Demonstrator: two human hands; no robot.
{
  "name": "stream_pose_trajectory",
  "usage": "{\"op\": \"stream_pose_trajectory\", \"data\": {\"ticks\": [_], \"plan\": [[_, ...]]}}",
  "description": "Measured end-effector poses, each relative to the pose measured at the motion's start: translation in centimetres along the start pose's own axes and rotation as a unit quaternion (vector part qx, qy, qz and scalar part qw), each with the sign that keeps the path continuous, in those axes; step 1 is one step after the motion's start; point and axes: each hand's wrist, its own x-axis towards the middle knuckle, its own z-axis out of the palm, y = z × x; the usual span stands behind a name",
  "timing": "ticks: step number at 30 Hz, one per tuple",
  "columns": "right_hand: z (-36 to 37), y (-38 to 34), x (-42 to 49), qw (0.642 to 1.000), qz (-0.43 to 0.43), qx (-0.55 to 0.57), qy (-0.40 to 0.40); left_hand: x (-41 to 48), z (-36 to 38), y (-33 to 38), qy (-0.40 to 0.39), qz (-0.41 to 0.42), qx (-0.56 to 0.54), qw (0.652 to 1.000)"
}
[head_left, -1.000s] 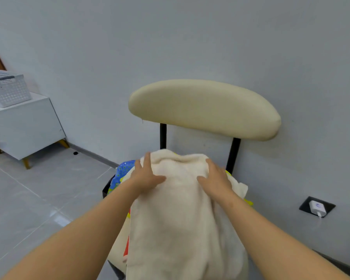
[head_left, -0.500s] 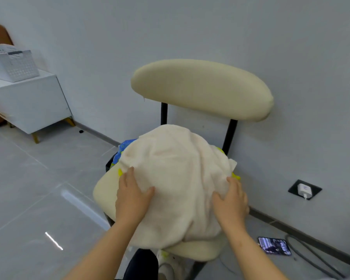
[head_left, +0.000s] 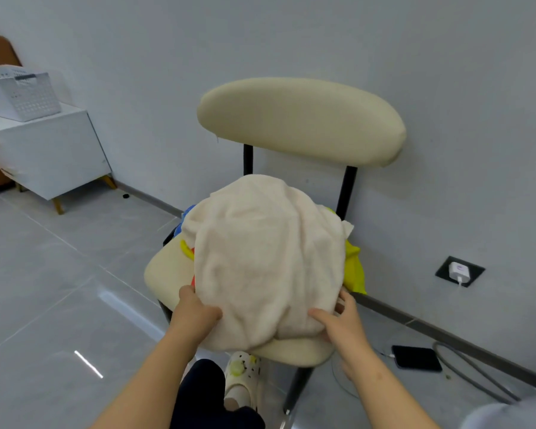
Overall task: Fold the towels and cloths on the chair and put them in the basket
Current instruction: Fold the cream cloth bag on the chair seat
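A cream towel (head_left: 266, 258) lies heaped over the pile on the cream chair (head_left: 300, 119), hanging past the seat's front edge. Yellow cloth (head_left: 355, 267) and blue cloth (head_left: 184, 216) peek out beneath it at the sides. My left hand (head_left: 195, 314) grips the towel's near left edge, thumb on top. At the near right edge my right hand (head_left: 341, 323) grips the towel too, its thumb over the fabric and fingers behind it. The white basket (head_left: 25, 96) stands far left on a white cabinet (head_left: 53, 153).
The chair stands against a grey wall. On the floor to its right lie a phone (head_left: 416, 357) and cables, below a wall socket with a charger (head_left: 458, 270). My foot in a white clog (head_left: 242, 376) is under the seat's front. Grey tiled floor spreads left.
Both hands have slid from the far top of the cream towel down to its near edge and now hold it. The towel lies lower over the pile.
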Motion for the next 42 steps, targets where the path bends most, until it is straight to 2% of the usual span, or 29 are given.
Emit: {"op": "stream_pose_trajectory", "data": {"ticks": [3,5,7,9,11,12,14,16,18,21,23,26,29,32,34,36,40,41,42], "plan": [[-0.1,-0.8,0.2,0.999,0.015,0.0,-0.051,-0.5,-0.1,0.7,0.019,0.044,-0.058,0.997],[0.0,-1.7,0.2,0.999,0.009,0.018,-0.045,-0.9,-0.2,1.0,-0.014,0.069,-0.138,0.988],[0.4,-3.2,-0.3,0.998,-0.012,0.061,-0.022,-1.2,-0.4,1.4,-0.082,0.108,-0.186,0.973],[0.9,-4.9,-0.5,0.991,-0.042,0.126,-0.013,-1.1,-0.7,1.4,-0.187,0.161,-0.16,0.956],[1.3,-6.3,-0.4,0.983,-0.054,0.17,-0.051,-1.0,-0.5,1.1,-0.254,0.202,-0.047,0.945],[1.5,-6.7,-0.2,0.978,-0.048,0.189,-0.08,-0.9,-0.3,0.9,-0.262,0.219,0.022,0.94],[1.8,-6.9,0.3,0.967,-0.032,0.217,-0.129,-0.5,0.2,0.5,-0.238,0.259,0.143,0.925],[2.0,-5.9,0.7,0.978,-0.042,0.153,-0.133,0.1,0.7,0.3,-0.183,0.298,0.22,0.911],[2.0,-4.4,1.0,0.992,-0.085,0.006,-0.091,0.8,1.0,0.1,-0.087,0.317,0.234,0.915],[1.8,-2.6,1.0,0.979,-0.139,-0.128,-0.076,1.1,0.9,0.4,-0.001,0.275,0.2,0.94],[1.5,-2.0,0.8,0.972,-0.141,-0.172,-0.073,1.0,0.8,0.6,0.013,0.268,0.162,0.95],[1.3,-2.2,0.0,0.97,-0.057,-0.198,-0.129,0.6,0.5,1.2,0.034,0.249,0.075,0.965],[2.0,-3.1,-0.9,0.973,0.042,-0.091,-0.206,0.3,0.2,1.8,0.031,0.184,-0.04,0.982],[2.7,-5.3,-1.3,0.976,0.02,0.031,-0.214,-0.6,-0.3,3.5,0.002,0.132,-0.175,0.976],[2.9,-7.9,-1.9,0.975,-0.027,0.078,-0.204,-1.4,-1.2,5.9,-0.021,0.128,-0.254,0.958],[2.5,-10.7,-2.2,0.969,-0.067,0.15,-0.187,-2.0,-2.6,8.3,-0.058,0.113,-0.366,0.922],[1.3,-14.5,-2.1,0.93,-0.102,0.313,-0.165,-3.0,-4.8,10.8,-0.121,0.137,-0.57,0.801],[1.3,-14.6,-2.0,0.929,-0.119,0.314,-0.158,-2.9,-4.7,10.6,-0.114,0.155,-0.582,0.79],[1.5,-14.3,-1.7,0.936,-0.139,0.286,-0.15,-2.6,-4.3,10.1,-0.099,0.165,-0.569,0.799]]}}
